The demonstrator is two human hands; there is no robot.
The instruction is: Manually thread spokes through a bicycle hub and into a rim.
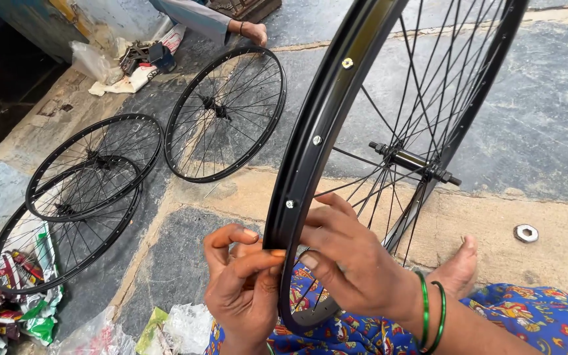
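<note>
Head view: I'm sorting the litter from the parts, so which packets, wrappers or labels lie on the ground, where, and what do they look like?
Printed wrappers: bottom left, under the nearest lying wheel; crumpled, red, white and green.
Clear plastic bags: bottom centre, beside the left hand; crinkled, one with a green patch.
White bag and paper: top left by the wall; crumpled, with dark small parts on them.
No signs or screens.

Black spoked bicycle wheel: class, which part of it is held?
Both hands, left hand and right hand, hold the upright black spoked bicycle wheel by its lower rim.
</note>
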